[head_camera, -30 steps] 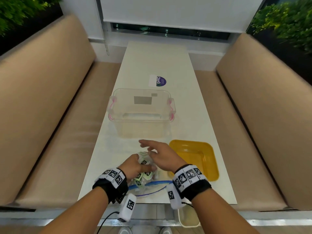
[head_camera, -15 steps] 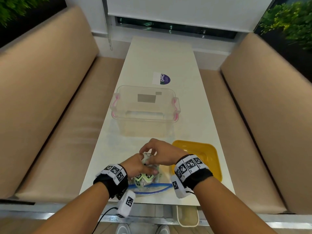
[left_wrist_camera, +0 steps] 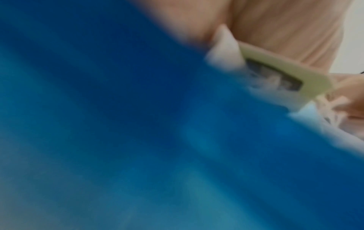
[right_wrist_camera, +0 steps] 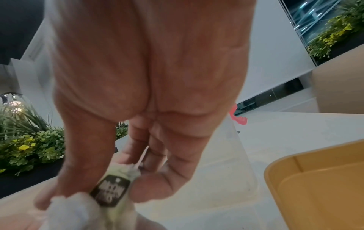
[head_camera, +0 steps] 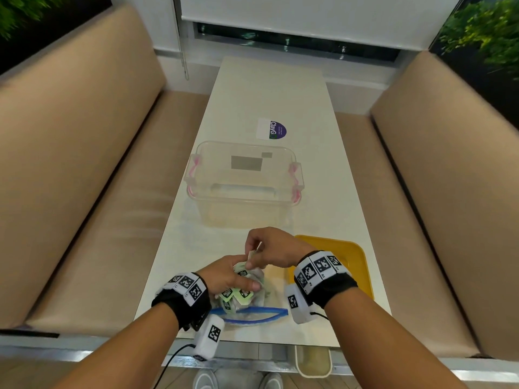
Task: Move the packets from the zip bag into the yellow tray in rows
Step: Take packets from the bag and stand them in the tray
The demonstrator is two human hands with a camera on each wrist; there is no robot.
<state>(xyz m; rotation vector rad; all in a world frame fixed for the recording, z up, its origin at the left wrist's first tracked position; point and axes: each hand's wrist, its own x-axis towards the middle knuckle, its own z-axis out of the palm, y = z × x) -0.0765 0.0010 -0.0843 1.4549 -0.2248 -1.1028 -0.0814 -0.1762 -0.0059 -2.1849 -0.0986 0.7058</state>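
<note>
A: Where is the packet [right_wrist_camera: 110, 192]?
B: Just left of the yellow tray [head_camera: 355, 259], above the zip bag [head_camera: 247, 307]; your right hand [head_camera: 273, 249] pinches it.
A: And the left hand [head_camera: 224, 279]?
B: Curled round the bag and the packets inside. The clear box [head_camera: 243, 182] sits beyond the tray.

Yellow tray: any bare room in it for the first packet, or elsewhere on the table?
The yellow tray shows a bare floor. The table is bare beyond the clear bin, apart from a sticker. It is crowded at the near edge: left hand holds the zip bag, right hand pinches a packet.
</note>
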